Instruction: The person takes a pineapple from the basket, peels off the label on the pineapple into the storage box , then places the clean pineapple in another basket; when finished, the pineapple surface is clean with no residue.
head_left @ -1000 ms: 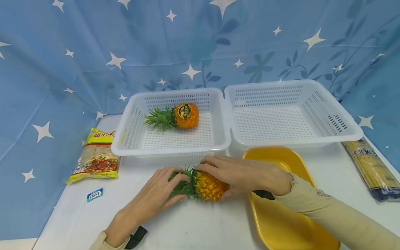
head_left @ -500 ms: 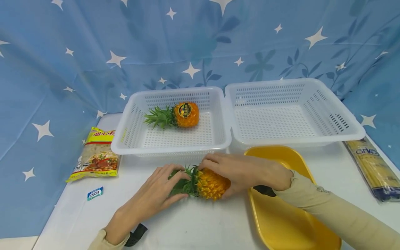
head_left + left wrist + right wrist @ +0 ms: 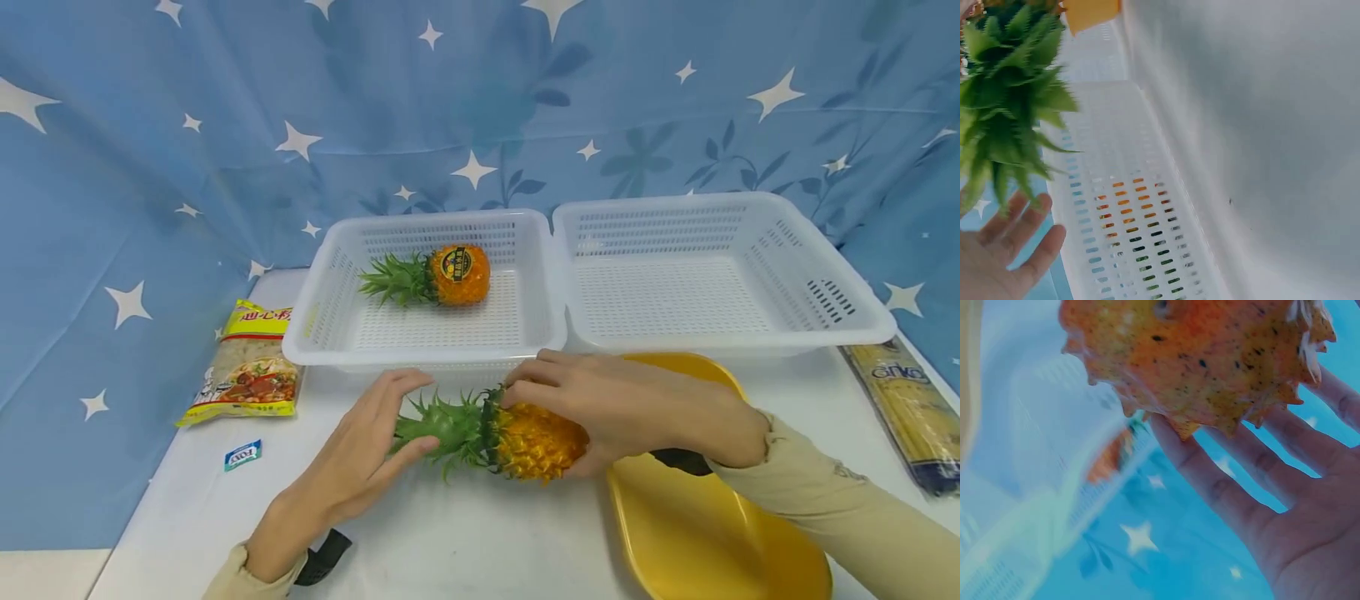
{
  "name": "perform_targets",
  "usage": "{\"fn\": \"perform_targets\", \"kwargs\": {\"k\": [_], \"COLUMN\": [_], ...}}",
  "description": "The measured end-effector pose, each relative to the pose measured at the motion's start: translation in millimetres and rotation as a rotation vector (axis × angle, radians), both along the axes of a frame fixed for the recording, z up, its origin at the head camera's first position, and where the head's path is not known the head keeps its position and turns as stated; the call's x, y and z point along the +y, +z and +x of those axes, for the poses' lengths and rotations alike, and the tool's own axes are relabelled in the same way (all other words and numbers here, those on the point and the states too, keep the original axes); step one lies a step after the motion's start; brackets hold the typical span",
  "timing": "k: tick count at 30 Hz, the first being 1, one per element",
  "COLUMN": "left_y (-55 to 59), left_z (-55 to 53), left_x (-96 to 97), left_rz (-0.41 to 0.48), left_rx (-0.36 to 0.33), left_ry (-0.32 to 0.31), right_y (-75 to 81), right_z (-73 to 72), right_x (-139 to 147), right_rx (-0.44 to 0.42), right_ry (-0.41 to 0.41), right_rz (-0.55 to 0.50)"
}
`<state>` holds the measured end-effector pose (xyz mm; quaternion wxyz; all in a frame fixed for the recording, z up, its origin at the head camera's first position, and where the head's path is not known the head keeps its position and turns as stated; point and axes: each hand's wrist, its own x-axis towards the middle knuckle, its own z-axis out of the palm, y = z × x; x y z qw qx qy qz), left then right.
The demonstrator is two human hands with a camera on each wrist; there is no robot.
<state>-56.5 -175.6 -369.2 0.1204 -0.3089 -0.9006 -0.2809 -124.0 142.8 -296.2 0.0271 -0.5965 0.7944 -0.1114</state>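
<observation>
A pineapple [image 3: 536,446] with orange skin and green leaves lies sideways above the white table in the head view, its crown pointing left. My right hand [image 3: 611,408] grips the fruit's body from above; the right wrist view shows its fingers along the spiky skin [image 3: 1197,356]. Beside the crown, my left hand [image 3: 341,467] has its fingers spread and relaxed, and grips nothing. In the left wrist view its fingers [image 3: 1025,234] are just below the leaf tips; whether they touch is unclear. Another pineapple [image 3: 468,287] with a black label lies in the left white basket [image 3: 427,358].
A second white basket [image 3: 720,340] stands to the right, with nothing visible in it. Under my right forearm is a yellow tub [image 3: 675,525]. A pasta bag [image 3: 251,375] and a small blue-green packet [image 3: 243,455] lie left; a spaghetti pack [image 3: 903,400] lies right.
My left hand has loosened from the crown and drawn back left, uncovering the leaves. My right hand keeps its grip on the pineapple. The head view has shifted slightly.
</observation>
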Motion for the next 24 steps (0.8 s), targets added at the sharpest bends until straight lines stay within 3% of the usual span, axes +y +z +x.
{"fn": "perform_targets", "kwargs": {"k": [7,10,13,15,19,24], "left_y": [-1.3,-3.8,-4.3,-4.5,-8.2,-18.0], "left_z": [-4.3,-7.3,-9.9,-10.6,-11.9,-20.2], "left_x": [7.9,20.6,44.5,66.4,111.4,155.1], "left_rz": [0.297,0.466,0.569,0.552,0.426,0.412], "left_rx": [-0.022,-0.103,-0.240,-0.336,-0.519,-0.660], "left_ry": [0.030,0.024,-0.018,-0.063,-0.150,-0.149], "right_y": [47.5,60.9,69.9,71.6,65.0,47.7], "right_z": [3.3,-5.8,-18.7,-26.9,-41.3,-54.7], "right_x": [46,73,103,121,150,177], "right_rx": [0.033,0.102,0.174,0.215,0.290,0.266], "right_ry": [-0.102,-0.131,-0.201,-0.263,-0.381,-0.533], "right_rz": [-0.061,-0.158,-0.253,-0.303,-0.389,-0.403]}}
